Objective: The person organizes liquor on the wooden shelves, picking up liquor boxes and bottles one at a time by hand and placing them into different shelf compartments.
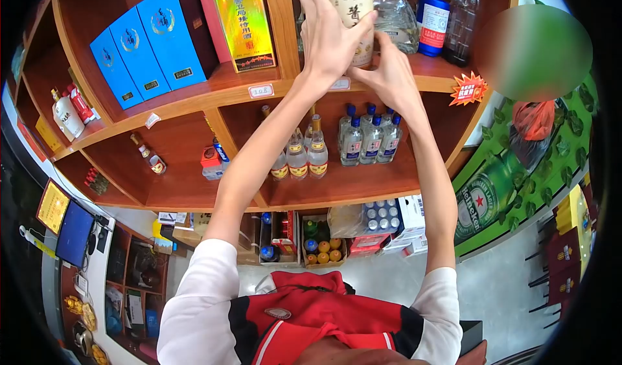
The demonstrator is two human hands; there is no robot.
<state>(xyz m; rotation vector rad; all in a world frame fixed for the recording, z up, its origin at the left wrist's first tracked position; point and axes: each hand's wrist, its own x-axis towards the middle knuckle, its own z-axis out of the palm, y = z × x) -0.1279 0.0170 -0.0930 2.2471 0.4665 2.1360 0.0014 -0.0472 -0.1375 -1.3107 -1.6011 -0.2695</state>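
Note:
A brown-capped or brown-topped liquor bottle [353,5] with a cream label and dark characters stands upright at the upper shelf, its top cut off by the frame. My left hand [327,41] grips it from the left, thumb across the label. From the lower right, my right hand [387,73] holds the bottle near its base, fingers partly hidden behind it. Just right of the hands are a clear glass bottle [396,22], a blue bottle with a gold cap [433,18] and a dark clear bottle [461,22].
Blue boxes [159,38] and a gold box [245,25] fill the left compartment. On the shelf below stand yellow-labelled bottles [297,158] and blue-capped bottles [370,138]. Price tags [261,91] line the wooden edge. Crates and cartons [324,242] sit underneath.

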